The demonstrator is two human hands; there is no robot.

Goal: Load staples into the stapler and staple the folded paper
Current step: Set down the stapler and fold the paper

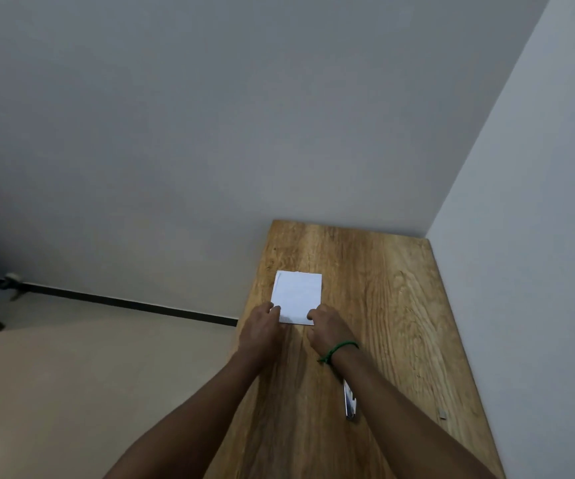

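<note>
Starting at the left, the left hand (261, 327) pinched the near-left corner of the folded paper (298, 294), fingers curled, thumb on top, probably to keep the fold flat on the wooden surface (386, 288). Right hand (328, 324) gripped the near-right corner likewise. Stapler (349, 401) lay half hidden under the right forearm, staple strip (443, 415) further right, both untouched, so loading wasn't begun imo
</note>
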